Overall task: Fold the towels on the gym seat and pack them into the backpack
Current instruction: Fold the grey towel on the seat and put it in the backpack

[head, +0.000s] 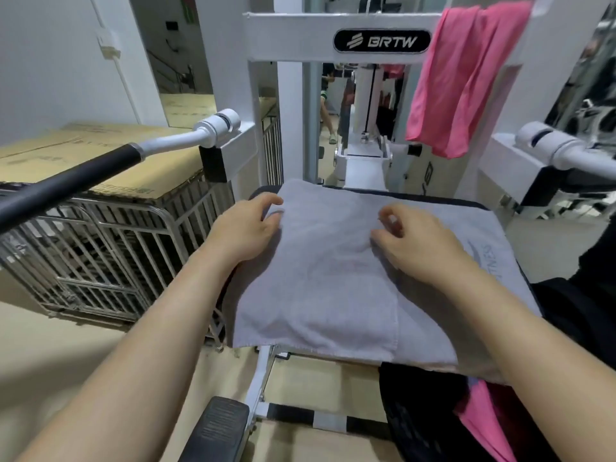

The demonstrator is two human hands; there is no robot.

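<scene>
A grey towel (333, 278) lies spread over the black gym seat (433, 198), with one layer folded over from the left and a printed logo showing at its right edge. My left hand (248, 228) rests at the towel's far left corner, fingers curled round the edge. My right hand (420, 241) hovers over the middle of the towel, fingers loosely curled and holding nothing. A pink towel (456, 81) hangs from the machine frame at the upper right. The black backpack (430, 418) sits open at the lower right with pink cloth (483, 425) inside.
The white machine frame (333, 38) stands behind the seat, and its handle bars (100, 168) reach out on both sides. A metal cage rack (100, 248) topped with cardboard stands at the left. A black foot pedal (216, 428) is below the seat.
</scene>
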